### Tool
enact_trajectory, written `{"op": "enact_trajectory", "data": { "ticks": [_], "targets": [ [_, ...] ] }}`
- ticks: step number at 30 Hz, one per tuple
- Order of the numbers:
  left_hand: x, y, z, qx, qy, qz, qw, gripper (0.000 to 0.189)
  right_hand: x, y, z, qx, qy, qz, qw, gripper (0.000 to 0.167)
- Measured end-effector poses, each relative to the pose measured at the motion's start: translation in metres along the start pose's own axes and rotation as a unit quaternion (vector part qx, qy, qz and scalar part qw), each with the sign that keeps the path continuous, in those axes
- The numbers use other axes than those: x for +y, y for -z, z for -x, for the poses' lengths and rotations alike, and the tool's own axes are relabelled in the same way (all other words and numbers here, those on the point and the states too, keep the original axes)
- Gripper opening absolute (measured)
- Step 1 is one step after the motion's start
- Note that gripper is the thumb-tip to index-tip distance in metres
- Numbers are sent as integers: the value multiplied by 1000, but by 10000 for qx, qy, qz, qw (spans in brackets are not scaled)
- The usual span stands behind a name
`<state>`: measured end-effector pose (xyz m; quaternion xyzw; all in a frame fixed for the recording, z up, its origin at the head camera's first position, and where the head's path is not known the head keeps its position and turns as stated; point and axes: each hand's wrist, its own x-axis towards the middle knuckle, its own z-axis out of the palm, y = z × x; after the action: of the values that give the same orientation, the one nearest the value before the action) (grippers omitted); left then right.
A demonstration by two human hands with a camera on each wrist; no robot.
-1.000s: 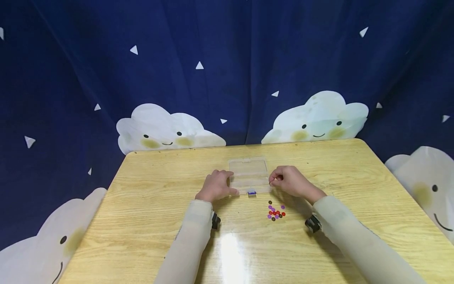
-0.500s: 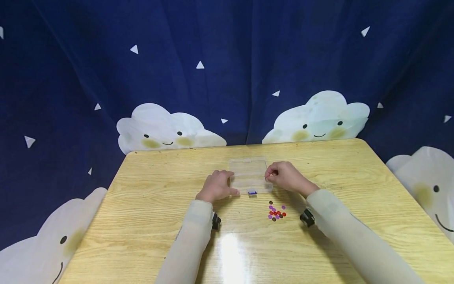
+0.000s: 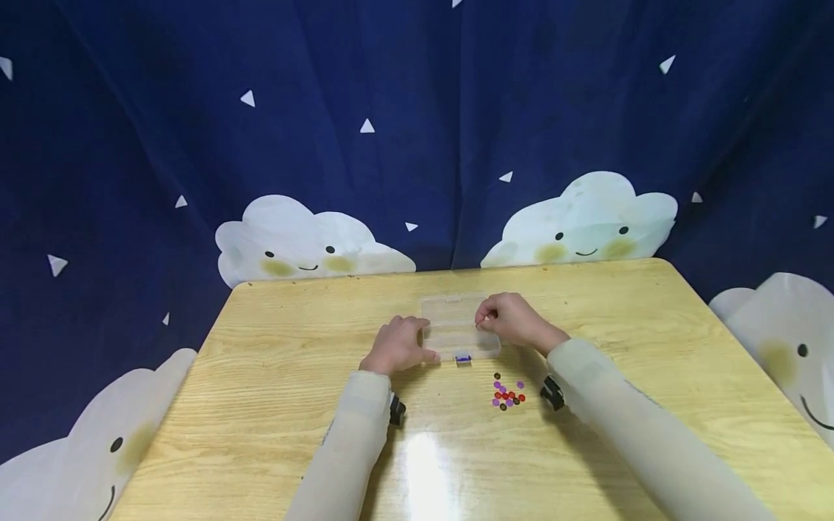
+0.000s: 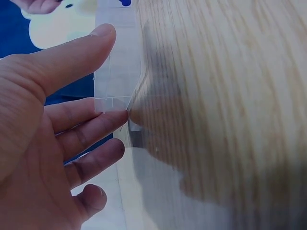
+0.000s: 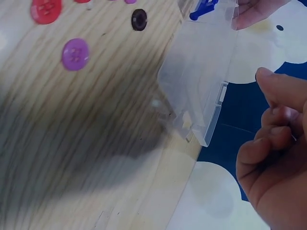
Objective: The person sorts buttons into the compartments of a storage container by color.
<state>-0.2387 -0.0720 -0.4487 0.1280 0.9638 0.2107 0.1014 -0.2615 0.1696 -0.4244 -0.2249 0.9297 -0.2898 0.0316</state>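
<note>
A clear plastic box point(image 3: 449, 312) with its lid raised at the back sits on the table, a blue latch point(image 3: 463, 359) at its front. My left hand point(image 3: 396, 345) holds the box's left end, thumb at the front corner and fingertips against the end wall in the left wrist view. Over the right part of the box, my right hand point(image 3: 515, 320) has thumb and index finger together, with a tiny dark button showing at the tips. In the right wrist view this hand point(image 5: 280, 163) has its other fingers curled. Nearer me lie loose buttons point(image 3: 504, 396) in red, purple and dark brown.
The box stands on a wooden table point(image 3: 280, 420), well in from its far edge. A dark blue curtain point(image 3: 417, 130) with white clouds hangs behind and beside the table. In the right wrist view a purple button point(image 5: 75, 54) lies close to the box.
My right hand has moved left and slightly away from me, from beside the box's right end to over the box. My left hand stays at the box's left end.
</note>
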Motion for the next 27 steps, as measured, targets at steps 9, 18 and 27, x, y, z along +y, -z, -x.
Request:
{"op": "enact_trajectory", "data": {
  "ticks": [9, 18, 27],
  "targets": [
    [2, -2, 0, 20, 110, -49, 9999, 76, -2, -4, -8, -50, -4, 66, 10000, 8],
    [0, -1, -1, 79, 38, -136, 9999, 75, -7, -6, -20, -159, -333, -19, 9993, 8],
    [0, -2, -2, 121, -34, -210, 9997, 75, -11, -18, -26, -264, -369, -127, 9989, 8]
  ]
}}
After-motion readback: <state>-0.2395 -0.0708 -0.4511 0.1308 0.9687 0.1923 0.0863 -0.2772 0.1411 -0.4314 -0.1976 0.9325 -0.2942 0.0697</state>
